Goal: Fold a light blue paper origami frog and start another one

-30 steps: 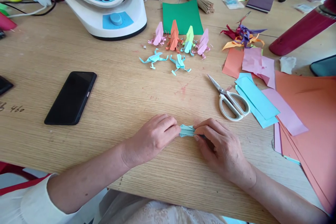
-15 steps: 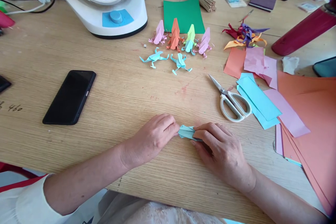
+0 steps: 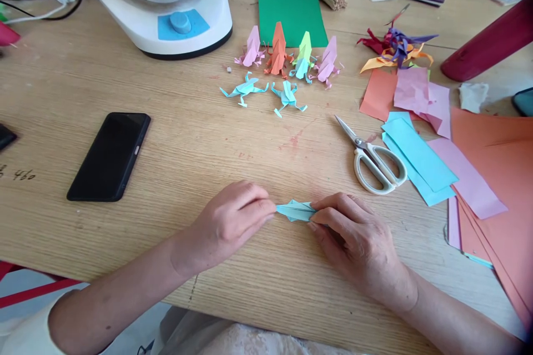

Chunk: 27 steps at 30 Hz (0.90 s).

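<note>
Between my two hands, close to the table's near edge, lies a folded light blue paper piece (image 3: 296, 210) with a pointed left end and a crease along its length. My left hand (image 3: 235, 216) pinches that pointed tip between thumb and fingers. The other end is gripped by my right hand (image 3: 353, 238), whose fingers cover part of the paper. White-handled scissors (image 3: 377, 163) rest beyond my right hand, blades pointing up and left. Farther off stand folded paper figures, among them an orange one (image 3: 277, 50) and a light blue one (image 3: 287, 98).
A black phone (image 3: 109, 156) lies at the left, with a white fan (image 3: 183, 28) behind it. On the right are blue paper strips (image 3: 420, 155), large orange sheets (image 3: 495, 177) and a dark red bottle (image 3: 483, 44). A green sheet (image 3: 291, 14) lies behind the figures.
My left hand has shifted slightly left, and more of the blue paper's pointed end now shows between my hands. My right hand keeps its hold. The view has shifted a little.
</note>
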### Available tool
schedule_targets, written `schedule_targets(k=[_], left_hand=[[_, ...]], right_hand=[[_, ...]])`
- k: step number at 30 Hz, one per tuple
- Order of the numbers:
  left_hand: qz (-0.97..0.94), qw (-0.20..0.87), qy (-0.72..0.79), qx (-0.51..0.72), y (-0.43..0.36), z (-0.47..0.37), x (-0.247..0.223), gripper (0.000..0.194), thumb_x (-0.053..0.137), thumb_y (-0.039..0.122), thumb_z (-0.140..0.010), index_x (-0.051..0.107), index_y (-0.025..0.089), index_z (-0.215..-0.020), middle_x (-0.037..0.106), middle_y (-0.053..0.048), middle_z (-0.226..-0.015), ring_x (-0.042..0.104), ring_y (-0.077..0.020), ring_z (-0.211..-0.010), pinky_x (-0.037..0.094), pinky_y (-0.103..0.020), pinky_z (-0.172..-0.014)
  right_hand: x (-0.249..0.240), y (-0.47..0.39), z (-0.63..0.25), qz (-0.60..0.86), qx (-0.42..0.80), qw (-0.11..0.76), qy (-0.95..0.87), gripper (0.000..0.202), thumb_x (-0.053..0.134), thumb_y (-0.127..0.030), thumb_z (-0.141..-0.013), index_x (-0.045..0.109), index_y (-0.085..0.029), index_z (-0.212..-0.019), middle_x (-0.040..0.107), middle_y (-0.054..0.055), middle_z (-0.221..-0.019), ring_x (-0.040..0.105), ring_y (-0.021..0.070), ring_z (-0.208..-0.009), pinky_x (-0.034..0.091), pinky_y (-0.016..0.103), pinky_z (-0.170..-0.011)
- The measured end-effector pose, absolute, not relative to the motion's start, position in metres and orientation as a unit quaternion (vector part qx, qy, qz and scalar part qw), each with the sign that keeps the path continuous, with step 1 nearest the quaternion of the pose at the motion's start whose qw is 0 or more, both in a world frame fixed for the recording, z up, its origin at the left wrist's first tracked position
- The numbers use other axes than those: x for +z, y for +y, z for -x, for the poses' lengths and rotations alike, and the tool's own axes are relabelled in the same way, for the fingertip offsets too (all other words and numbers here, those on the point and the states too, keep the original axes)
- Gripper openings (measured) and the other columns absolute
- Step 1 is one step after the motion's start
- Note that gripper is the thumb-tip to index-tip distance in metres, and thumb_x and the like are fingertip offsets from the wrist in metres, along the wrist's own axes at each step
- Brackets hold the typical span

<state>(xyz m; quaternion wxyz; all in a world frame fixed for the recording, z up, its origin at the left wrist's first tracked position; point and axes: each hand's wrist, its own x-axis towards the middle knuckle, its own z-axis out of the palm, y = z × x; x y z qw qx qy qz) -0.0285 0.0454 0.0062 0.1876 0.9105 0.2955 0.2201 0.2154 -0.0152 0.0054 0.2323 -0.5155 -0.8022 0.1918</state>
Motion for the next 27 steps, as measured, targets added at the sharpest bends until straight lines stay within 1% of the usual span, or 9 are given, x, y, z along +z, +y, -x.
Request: schedule_targets(k=[5, 12, 16, 21, 27], left_hand=[[-0.938, 0.135, 0.242, 0.209, 0.049, 0.016, 0.005, 0.011, 0.053, 0.013, -0.093, 0.063, 0.016, -0.092, 0.062, -0.003, -0.084, 0.054, -0.0141, -0.078, 0.046, -0.028, -0.072], [-0.948, 0.077, 0.237, 0.2, 0.046, 0.017, 0.005, 0.018, 0.046, 0.012, -0.095, 0.063, 0.015, -0.09, 0.061, -0.004, -0.082, 0.054, -0.0146, -0.076, 0.048, -0.029, -0.072], [-0.949, 0.068, 0.243, 0.187, 0.045, 0.016, 0.005, 0.017, 0.046, 0.012, -0.095, 0.062, 0.014, -0.09, 0.06, -0.004, -0.081, 0.053, -0.0148, -0.074, 0.048, -0.03, -0.071], [-0.944, 0.1, 0.261, 0.173, 0.047, 0.013, 0.003, 0.018, 0.044, 0.013, -0.096, 0.059, 0.016, -0.087, 0.056, -0.002, -0.079, 0.051, -0.0137, -0.073, 0.046, -0.029, -0.072], [-0.915, 0.201, 0.301, 0.179, 0.048, 0.012, 0.003, 0.016, 0.047, 0.017, -0.096, 0.059, 0.015, -0.086, 0.055, -0.003, -0.083, 0.053, -0.0142, -0.08, 0.045, -0.028, -0.075]], right_hand=[[0.006, -0.015, -0.216, 0.515, 0.201, 0.242, -0.797, 0.011, 0.053, -0.015, -0.091, 0.062, -0.021, -0.091, 0.063, 0.007, -0.097, 0.057, 0.0182, -0.082, 0.045, 0.035, -0.072], [0.006, -0.013, -0.216, 0.511, 0.213, 0.253, -0.793, 0.011, 0.053, -0.015, -0.091, 0.062, -0.021, -0.09, 0.062, 0.006, -0.096, 0.058, 0.0175, -0.081, 0.046, 0.034, -0.071], [0.006, -0.012, -0.216, 0.51, 0.213, 0.253, -0.794, 0.011, 0.053, -0.015, -0.091, 0.061, -0.021, -0.09, 0.062, 0.007, -0.096, 0.058, 0.0181, -0.082, 0.047, 0.035, -0.071], [0.006, -0.012, -0.216, 0.514, 0.214, 0.252, -0.791, 0.011, 0.052, -0.016, -0.091, 0.062, -0.021, -0.09, 0.062, 0.007, -0.096, 0.059, 0.0187, -0.083, 0.047, 0.035, -0.071], [0.007, -0.012, -0.216, 0.52, 0.221, 0.254, -0.785, 0.009, 0.054, -0.017, -0.091, 0.062, -0.021, -0.088, 0.062, 0.007, -0.096, 0.059, 0.0186, -0.084, 0.048, 0.034, -0.072]])
